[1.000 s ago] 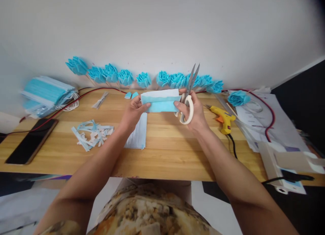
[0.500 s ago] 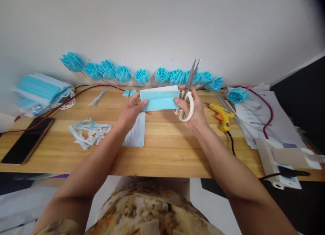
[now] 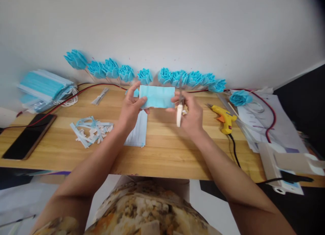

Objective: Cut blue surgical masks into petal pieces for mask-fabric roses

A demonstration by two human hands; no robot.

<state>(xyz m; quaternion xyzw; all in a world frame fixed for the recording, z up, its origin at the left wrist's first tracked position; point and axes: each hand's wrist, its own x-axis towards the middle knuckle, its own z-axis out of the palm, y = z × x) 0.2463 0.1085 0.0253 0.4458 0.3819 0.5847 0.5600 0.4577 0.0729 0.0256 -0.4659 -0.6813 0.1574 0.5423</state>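
A folded rectangle of light-blue face-mask fabric (image 3: pixel 157 97) is held up above the table. My left hand (image 3: pixel 130 108) pinches its left edge, thumb in front and fingers behind. White-handled scissors (image 3: pixel 179 114) hang in my right hand (image 3: pixel 191 114), turned edge-on with the blades pointing up and slightly blurred. The fingertips of that hand are at the fabric's right edge; whether they grip it I cannot tell. Below my left hand a pleated mask piece (image 3: pixel 137 131) lies flat on the wooden table (image 3: pixel 162 160), partly covered by my wrist.
Several blue fabric flowers (image 3: pixel 165 76) stand along the wall. A mask stack (image 3: pixel 44 87), phone (image 3: pixel 29 136), cut strips (image 3: pixel 91 131) and bundled ties (image 3: pixel 100 96) lie left. To the right are a yellow glue gun (image 3: pixel 224 118), a loose flower (image 3: pixel 240 98), papers (image 3: pixel 276 116) and a power strip (image 3: pixel 271 164).
The fabric has gone from showing a white strip along its top to a plain blue face. My right hand has turned the scissors from open-looking handles to edge-on.
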